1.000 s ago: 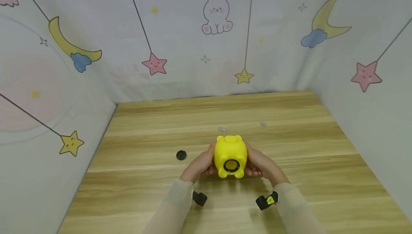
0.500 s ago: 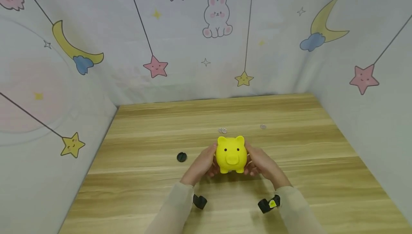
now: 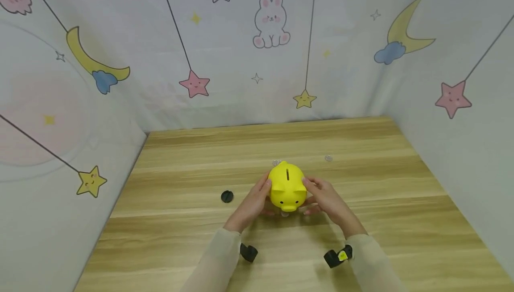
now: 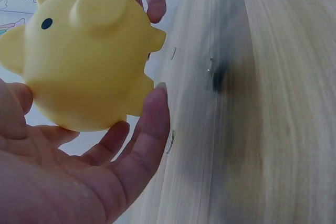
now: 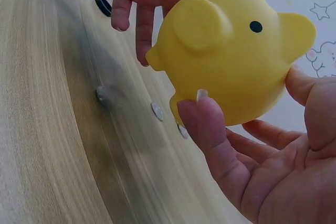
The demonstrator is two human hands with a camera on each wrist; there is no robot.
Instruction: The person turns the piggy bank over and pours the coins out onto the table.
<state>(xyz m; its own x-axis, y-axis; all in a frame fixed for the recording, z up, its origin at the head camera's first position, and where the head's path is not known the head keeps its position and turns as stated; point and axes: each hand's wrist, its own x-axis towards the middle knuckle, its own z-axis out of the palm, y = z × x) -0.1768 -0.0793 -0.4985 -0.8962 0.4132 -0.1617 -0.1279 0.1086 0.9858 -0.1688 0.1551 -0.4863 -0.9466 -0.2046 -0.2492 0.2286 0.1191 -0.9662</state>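
A yellow piggy bank point(image 3: 287, 185) is held above the table between both hands, its snout toward the person and the coin slot on its back showing in the head view. My left hand point(image 3: 255, 198) grips one side, its fingers curved under the body in the left wrist view. On the other side my right hand point(image 3: 326, 200) grips it, thumb high and fingers low. Below the piggy bank a coin point(image 5: 101, 94) appears, blurred in the right wrist view; whether it touches the table I cannot tell. The bank's underside is hidden in the head view.
A round black stopper point(image 3: 226, 196) lies on the wooden table point(image 3: 180, 238) to the left. Coins point(image 3: 275, 163) lie just behind the piggy bank, partly covered by it. Another coin point(image 3: 328, 158) lies farther right. Printed cloth walls point(image 3: 225, 51) enclose the back and sides.
The piggy bank has turned from showing its black-rimmed bottom hole, through facing forward, to showing its slotted back. A coin now appears beneath its snout. Both hands keep their grip.
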